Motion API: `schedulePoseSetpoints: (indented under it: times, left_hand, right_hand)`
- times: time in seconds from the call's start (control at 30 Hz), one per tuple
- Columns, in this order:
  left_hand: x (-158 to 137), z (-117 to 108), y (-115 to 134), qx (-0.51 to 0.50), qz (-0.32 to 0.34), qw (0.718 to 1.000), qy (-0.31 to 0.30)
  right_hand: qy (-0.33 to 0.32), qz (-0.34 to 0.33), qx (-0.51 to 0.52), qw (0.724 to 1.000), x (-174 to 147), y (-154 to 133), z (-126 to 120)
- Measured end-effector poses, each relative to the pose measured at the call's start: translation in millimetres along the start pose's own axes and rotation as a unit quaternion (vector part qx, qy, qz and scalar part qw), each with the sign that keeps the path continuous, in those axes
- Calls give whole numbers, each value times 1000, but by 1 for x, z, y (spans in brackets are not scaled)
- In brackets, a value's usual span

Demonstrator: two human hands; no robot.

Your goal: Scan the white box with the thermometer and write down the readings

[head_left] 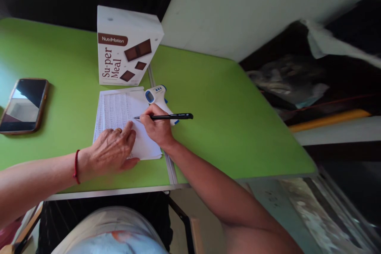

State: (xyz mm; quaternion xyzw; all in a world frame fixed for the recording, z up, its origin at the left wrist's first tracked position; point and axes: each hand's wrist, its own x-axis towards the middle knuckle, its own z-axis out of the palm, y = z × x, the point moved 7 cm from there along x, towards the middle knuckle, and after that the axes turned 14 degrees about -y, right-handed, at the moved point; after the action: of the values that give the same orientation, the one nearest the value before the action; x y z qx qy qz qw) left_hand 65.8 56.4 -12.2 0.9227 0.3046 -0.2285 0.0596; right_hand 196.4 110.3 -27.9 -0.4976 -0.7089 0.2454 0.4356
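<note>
My right hand (157,126) grips a black pen (175,116), its tip at the paper near the right end of the written columns. Under both hands lie stacked sheets of white paper (145,143), the left part filled with rows of small handwriting. My left hand (114,145), with a ring and a red cord at the wrist, rests flat across the lower left of the sheets, fingers stretched out. Just beyond my right hand, a white and blue infrared thermometer (156,94) lies partly on the paper; my hand hides some of its handle.
Behind the paper stands a white NutriMotion box (127,47). A phone (25,105) in a brown case lies on the left of the green folding table (226,127), whose metal seam runs beside the sheets. Right of the table, a shelf holds a plastic bag (291,81).
</note>
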Motion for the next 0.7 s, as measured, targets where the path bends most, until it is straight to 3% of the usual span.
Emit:
schedulePoseSetpoints:
  times: [0.7]
  left_hand:
    - [1, 1, -1, -2, 6, 1000, 12]
  right_hand:
    - [9, 14, 19, 1000, 0, 1, 1]
